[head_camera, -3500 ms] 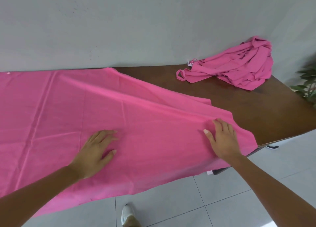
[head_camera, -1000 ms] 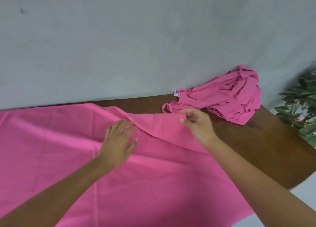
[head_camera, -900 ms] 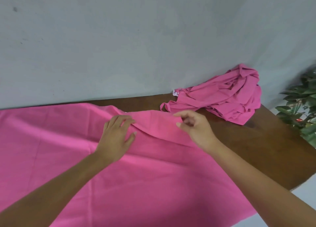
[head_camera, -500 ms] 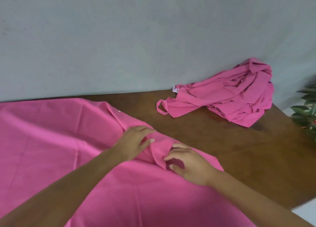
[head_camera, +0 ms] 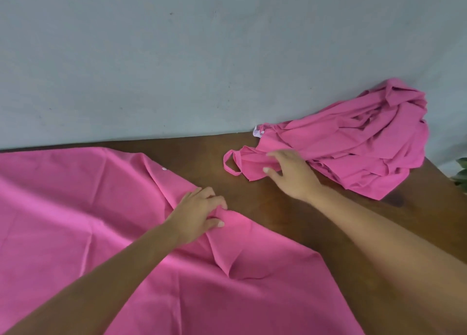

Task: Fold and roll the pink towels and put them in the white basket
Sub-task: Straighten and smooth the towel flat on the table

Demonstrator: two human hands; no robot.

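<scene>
Fingers (head_camera: 214,200) of the left hand (head_camera: 199,212): curled toward the thumb, pinching a raised fold at the right edge of the spread towel (head_camera: 75,221). Fingers (head_camera: 276,155) of the right hand (head_camera: 290,175): straight and splayed, gripping nothing, reaching onto the near left corner of the crumpled pile (head_camera: 353,145); cannot tell whether pressing or only brushing it. Head view: spread towel lying flat over the left and near part of the counter (head_camera: 265,208), creased around the pinch. Crumpled pile of pink towels at the far right against the wall (head_camera: 177,56), apart from the spread towel, with a white label (head_camera: 257,132) at its far left end and a fabric loop (head_camera: 228,164) trailing left onto bare brown wood. Green leaves (head_camera: 461,173) at the right edge.
</scene>
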